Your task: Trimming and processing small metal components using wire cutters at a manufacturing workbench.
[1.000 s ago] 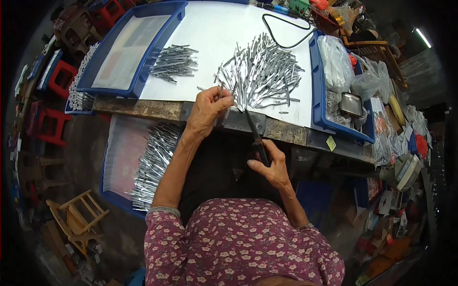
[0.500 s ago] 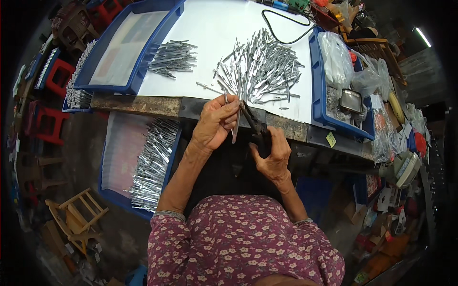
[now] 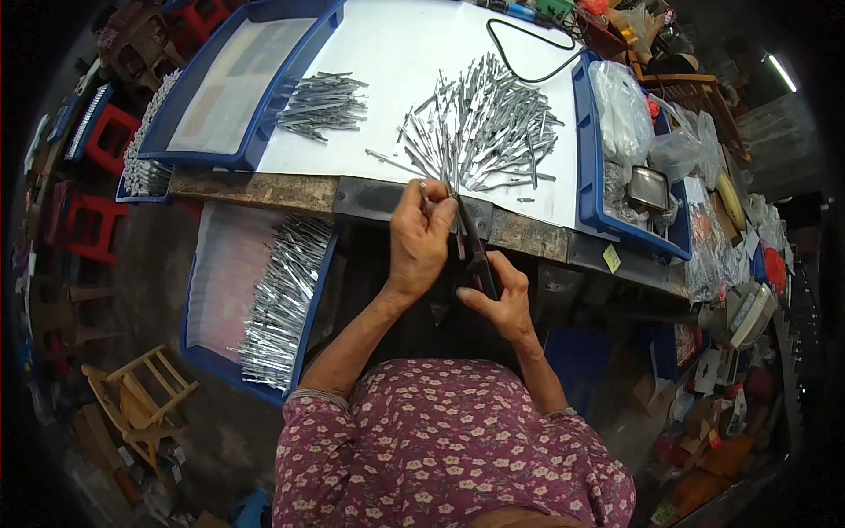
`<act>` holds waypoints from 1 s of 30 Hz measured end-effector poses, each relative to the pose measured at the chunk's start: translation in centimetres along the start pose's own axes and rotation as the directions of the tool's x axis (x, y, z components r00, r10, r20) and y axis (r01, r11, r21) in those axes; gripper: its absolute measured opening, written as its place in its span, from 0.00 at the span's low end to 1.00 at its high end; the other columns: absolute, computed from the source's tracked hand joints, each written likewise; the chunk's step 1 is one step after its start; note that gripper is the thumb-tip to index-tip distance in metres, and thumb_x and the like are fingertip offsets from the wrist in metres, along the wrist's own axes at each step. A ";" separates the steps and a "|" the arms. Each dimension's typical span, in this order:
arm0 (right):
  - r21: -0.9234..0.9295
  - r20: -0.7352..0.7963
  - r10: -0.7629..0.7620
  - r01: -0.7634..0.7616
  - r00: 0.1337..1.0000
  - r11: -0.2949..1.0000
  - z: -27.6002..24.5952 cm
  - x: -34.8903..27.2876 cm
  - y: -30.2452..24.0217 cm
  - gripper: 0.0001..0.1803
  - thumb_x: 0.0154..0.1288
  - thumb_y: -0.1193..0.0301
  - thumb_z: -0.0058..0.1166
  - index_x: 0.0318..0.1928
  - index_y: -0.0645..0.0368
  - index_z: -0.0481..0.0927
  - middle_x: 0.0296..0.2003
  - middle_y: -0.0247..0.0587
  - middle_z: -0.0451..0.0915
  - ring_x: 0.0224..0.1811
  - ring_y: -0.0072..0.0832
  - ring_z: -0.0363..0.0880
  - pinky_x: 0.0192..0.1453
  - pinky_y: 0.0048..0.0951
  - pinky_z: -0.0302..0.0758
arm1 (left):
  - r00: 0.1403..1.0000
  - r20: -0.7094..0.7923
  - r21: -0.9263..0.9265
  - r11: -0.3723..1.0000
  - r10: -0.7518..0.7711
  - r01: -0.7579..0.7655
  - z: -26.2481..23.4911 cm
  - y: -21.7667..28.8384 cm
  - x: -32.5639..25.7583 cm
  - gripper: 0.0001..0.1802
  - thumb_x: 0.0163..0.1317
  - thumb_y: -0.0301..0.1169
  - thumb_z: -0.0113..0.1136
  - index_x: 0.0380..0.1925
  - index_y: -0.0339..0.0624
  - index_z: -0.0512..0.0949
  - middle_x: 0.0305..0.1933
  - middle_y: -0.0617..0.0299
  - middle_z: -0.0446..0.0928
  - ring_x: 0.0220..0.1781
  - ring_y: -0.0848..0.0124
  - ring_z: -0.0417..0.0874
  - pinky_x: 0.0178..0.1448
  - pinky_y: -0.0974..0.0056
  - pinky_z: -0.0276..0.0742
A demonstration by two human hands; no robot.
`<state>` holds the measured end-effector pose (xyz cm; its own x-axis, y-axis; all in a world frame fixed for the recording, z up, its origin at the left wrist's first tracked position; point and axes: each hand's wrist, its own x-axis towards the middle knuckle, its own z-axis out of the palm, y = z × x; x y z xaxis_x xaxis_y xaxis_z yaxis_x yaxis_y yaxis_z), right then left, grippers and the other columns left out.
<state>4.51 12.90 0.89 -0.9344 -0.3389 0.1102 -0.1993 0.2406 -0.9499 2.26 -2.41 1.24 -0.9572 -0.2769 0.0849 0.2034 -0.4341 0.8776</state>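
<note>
My left hand [image 3: 417,253] is at the front edge of the table, thumb and fingers pinched round a thin silvery metal strip [image 3: 459,239] whose lower end hangs below the fingers. Right of it, my right hand [image 3: 503,304] grips a dark plier-like tool [image 3: 478,253]; its narrow end points up and away, close beside my left fingertips. Whether the tool's jaws touch the strip, I cannot tell. Just beyond both hands a large fanned pile of metal strips [image 3: 497,123] lies on the white tabletop [image 3: 396,53]. A smaller pile of strips [image 3: 324,106] lies to its left.
An empty-looking blue tray [image 3: 238,88] stands at the table's left. Below it, another blue tray [image 3: 220,273] holds many shiny strips. At right, a blue bin [image 3: 585,141] contains plastic bags and a metal dish [image 3: 649,187]. A black cable loop [image 3: 502,57] lies at the back.
My left hand has turned, its back now more upward, and shifted slightly right, closer to the tool. The tool in my right hand now stands more upright.
</note>
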 end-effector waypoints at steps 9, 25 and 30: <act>0.621 0.548 0.266 -0.598 0.793 0.506 -3.2 -1.6 0.6 0.16 0.44 0.74 0.57 0.35 0.69 0.72 0.20 0.32 0.65 0.17 0.14 0.58 0.19 0.16 0.52 | 0.448 0.776 0.467 0.072 0.444 -0.881 -2.3 0.5 1.1 0.15 0.42 0.20 0.56 0.34 0.34 0.70 0.40 0.51 0.71 0.29 0.62 0.73 0.31 0.62 0.69; 0.615 0.597 0.301 -0.665 0.744 0.424 -1.5 -2.5 2.6 0.19 0.53 0.66 0.54 0.42 0.65 0.71 0.26 0.33 0.68 0.23 0.18 0.62 0.26 0.22 0.60 | 0.978 0.056 0.889 0.436 0.199 -0.140 -6.6 2.8 5.7 0.09 0.62 0.32 0.43 0.33 0.36 0.66 0.21 0.52 0.72 0.23 0.59 0.74 0.28 0.59 0.67; 0.550 0.595 0.329 -0.670 0.733 0.499 -0.8 -3.0 2.9 0.21 0.51 0.65 0.55 0.42 0.67 0.71 0.26 0.34 0.69 0.22 0.19 0.62 0.25 0.22 0.59 | 0.994 0.082 0.996 0.032 0.070 -0.085 -8.1 0.8 9.1 0.14 0.59 0.36 0.49 0.35 0.34 0.66 0.28 0.45 0.77 0.32 0.51 0.79 0.34 0.52 0.72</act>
<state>6.54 15.31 -1.94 -0.5748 -0.7108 -0.4055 0.6890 -0.1530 -0.7085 -4.62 -12.24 -1.07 -0.9542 -0.2352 0.1846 -0.1179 0.8634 0.4906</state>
